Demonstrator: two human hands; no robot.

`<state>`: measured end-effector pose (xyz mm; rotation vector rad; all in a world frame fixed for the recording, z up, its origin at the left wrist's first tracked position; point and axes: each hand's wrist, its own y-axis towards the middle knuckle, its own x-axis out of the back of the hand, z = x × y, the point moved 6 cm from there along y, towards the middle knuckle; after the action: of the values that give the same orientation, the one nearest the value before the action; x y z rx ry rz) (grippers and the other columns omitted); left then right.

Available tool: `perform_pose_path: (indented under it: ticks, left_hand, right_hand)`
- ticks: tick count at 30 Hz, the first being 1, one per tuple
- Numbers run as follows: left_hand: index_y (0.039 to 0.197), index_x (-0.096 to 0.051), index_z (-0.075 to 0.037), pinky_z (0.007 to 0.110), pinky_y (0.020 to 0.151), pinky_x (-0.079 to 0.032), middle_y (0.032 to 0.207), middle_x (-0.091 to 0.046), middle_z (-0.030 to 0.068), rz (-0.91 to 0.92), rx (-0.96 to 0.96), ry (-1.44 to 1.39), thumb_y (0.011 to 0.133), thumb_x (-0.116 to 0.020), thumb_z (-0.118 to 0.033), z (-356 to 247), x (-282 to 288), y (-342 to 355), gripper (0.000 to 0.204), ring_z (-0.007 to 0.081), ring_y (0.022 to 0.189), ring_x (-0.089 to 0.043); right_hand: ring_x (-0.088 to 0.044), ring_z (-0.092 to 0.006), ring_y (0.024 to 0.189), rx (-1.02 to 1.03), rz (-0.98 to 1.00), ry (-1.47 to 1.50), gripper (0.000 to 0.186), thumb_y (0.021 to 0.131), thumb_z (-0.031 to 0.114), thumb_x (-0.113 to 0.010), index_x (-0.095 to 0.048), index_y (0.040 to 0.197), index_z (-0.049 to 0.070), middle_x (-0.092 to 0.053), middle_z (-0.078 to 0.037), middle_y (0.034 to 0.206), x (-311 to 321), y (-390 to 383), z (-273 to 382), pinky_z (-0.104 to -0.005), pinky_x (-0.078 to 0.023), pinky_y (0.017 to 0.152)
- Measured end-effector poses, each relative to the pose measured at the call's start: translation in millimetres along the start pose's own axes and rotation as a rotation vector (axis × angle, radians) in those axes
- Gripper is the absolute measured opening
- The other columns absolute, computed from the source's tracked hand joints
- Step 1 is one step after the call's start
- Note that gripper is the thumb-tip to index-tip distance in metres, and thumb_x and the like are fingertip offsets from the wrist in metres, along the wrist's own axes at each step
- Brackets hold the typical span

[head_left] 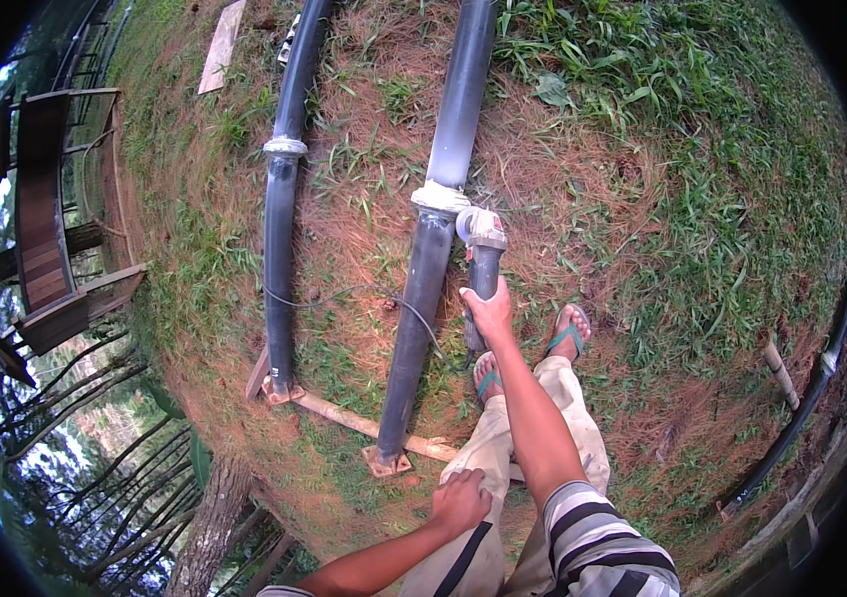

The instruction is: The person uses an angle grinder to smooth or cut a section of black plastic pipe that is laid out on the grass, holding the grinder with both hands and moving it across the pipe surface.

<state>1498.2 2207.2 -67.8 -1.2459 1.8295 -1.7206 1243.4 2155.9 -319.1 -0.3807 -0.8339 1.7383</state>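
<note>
My right hand (490, 310) is wrapped round the dark body of an angle grinder (484, 261). The grinder's head and disc sit against or right beside the whitish joint collar (439, 197) of a long dark pipe (420, 303); I cannot tell whether the disc touches. A thin cable (339, 292) loops from near the grinder's rear end across this pipe and a second one. My left hand (460, 500) rests on my left trouser leg near the knee, its fingers curled and nothing visible in them.
Left of the work lies the second dark pipe (280, 259) with a similar collar. Both pipes end in square plates near a wooden pole (339, 411). A board (221, 45) lies farther off. Wooden structures (43, 229) stand left. Another pipe (802, 423) curves along the right.
</note>
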Motion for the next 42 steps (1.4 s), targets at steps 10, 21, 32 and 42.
perform_pose_path:
  ticks: [10,21,32,42]
  left_hand:
    - [0.129,-0.065,-0.006,0.053,0.1,-0.055,0.128,-0.068,0.0136,-0.058,0.012,-0.041,0.092,-0.062,-0.027,16.0,-22.2,-10.6,0.043,0.0328,0.124,-0.064]
    - [0.127,-0.068,-0.006,0.047,0.1,-0.056,0.123,-0.068,0.0122,-0.048,-0.002,-0.071,0.092,-0.062,-0.025,31.6,-40.8,-19.7,0.041,0.0317,0.12,-0.064]
    - [0.129,-0.066,-0.005,0.048,0.103,-0.054,0.127,-0.066,0.012,0.031,0.022,-0.033,0.093,-0.06,-0.025,41.9,-43.5,-21.4,0.042,0.0304,0.126,-0.06]
    - [0.117,-0.07,-0.002,0.048,0.097,-0.057,0.121,-0.066,0.0128,-0.001,-0.109,0.086,0.091,-0.064,-0.024,40.2,-36.2,-24.6,0.035,0.0312,0.118,-0.063]
  right_hand:
    - [-0.065,-0.0164,0.058,-0.102,0.096,0.42,0.038,0.088,0.015,-0.083,-0.055,0.113,0.006,-0.065,-0.006,0.084,-57.3,-33.2,-9.8,-0.033,-0.056,0.054]
    - [-0.074,-0.0267,0.075,-0.029,0.046,0.232,0.047,0.085,0.022,-0.085,-0.056,0.116,0.002,-0.072,-0.016,0.097,-76.7,-35.0,-10.7,-0.0413,-0.06,0.067]
    - [-0.076,-0.0292,0.084,-0.112,-0.014,0.259,0.051,0.084,0.027,-0.085,-0.057,0.117,0.001,-0.074,-0.018,0.097,-75.9,-40.7,-7.7,-0.044,-0.059,0.075]
    - [-0.071,-0.0227,0.07,0.228,-0.27,0.034,0.053,0.083,0.022,-0.086,-0.056,0.12,0.0,-0.073,-0.015,0.095,-99.7,-32.1,-27.3,-0.0365,-0.059,0.064]
